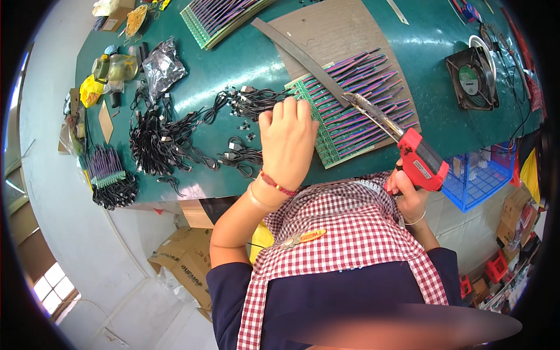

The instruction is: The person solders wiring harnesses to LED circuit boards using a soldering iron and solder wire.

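My right hand [409, 197] grips the handle of a red-and-black soldering gun [421, 162]. Its long metal nose points up and left, with the tip close to a metal strip [306, 58] that lies across a panel of green circuit boards [319, 125]. Rows of purple, blue and red wires [364, 102] run off that panel to the right. My left hand [289, 140] is over the panel's left edge, fingers bent and closed; whatever they pinch is hidden. Black cables with light plugs [254, 100] lie just left of this hand.
On the green table [227, 52] are a large cable heap [160, 140], a silver bag [163, 69], finished-looking wired boards [108, 175] and another panel stack [219, 17]. Brown cardboard [326, 29] lies under the panel. A black fan [471, 79] stands right, above a blue basket [475, 181].
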A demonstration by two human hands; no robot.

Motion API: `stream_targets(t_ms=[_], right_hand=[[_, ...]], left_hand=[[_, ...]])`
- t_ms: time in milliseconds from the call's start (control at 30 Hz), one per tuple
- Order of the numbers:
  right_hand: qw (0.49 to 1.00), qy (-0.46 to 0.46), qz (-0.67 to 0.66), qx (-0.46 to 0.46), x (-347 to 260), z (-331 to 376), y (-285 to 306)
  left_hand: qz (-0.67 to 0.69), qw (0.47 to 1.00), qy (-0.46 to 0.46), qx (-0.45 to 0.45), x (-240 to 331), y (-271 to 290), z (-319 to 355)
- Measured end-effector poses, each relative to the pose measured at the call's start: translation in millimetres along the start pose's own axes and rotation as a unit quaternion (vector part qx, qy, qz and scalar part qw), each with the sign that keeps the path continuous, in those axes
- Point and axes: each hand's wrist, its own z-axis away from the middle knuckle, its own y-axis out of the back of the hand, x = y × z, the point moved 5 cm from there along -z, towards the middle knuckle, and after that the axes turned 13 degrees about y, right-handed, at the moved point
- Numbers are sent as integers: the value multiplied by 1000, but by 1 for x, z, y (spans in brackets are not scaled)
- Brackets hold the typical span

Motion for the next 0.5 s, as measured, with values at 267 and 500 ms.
stream_targets(t_ms=[267, 500], right_hand=[[1000, -11, -5, -23, 0, 2, -2], [999, -23, 19, -36, 3, 9, -2]], left_hand=[[-74, 997, 15, -3, -5, -3, 7], [-39, 999, 13, -14, -8, -6, 0]])
